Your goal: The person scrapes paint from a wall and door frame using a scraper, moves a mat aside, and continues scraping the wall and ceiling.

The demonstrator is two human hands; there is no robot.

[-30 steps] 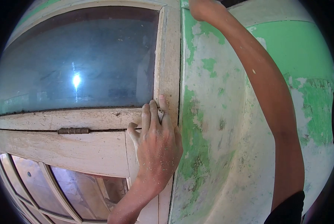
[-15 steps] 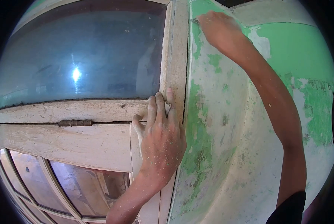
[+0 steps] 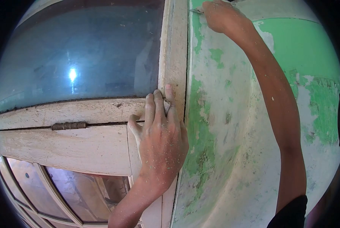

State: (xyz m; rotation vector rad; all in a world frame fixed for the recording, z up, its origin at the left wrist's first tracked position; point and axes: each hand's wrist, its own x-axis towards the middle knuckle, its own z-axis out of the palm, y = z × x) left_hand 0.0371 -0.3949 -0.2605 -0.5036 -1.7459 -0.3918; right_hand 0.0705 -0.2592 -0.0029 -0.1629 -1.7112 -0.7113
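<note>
Right hand (image 3: 221, 16) clamped on a thin blade (image 3: 196, 11) pointing left, at the wall's left edge (image 3: 191, 49); left hand (image 3: 160, 142), below, pinches a small roll (image 3: 166, 106) against the frame (image 3: 178, 49).

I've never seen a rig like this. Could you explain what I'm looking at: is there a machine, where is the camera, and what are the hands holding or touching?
There is no robot here: these are a person's bare hands, seen by a camera worn on the head. The left hand lies on the white frame, near the lower corner of the dark glass, with a small pale roll between two fingers. The right hand, high up at the wall, grips a thin tool; mostly only its tip shows, so I can't say which kind. The wall's green paint is patchy, and light flecks dot both arms. A hinge sits below the glass.
</note>
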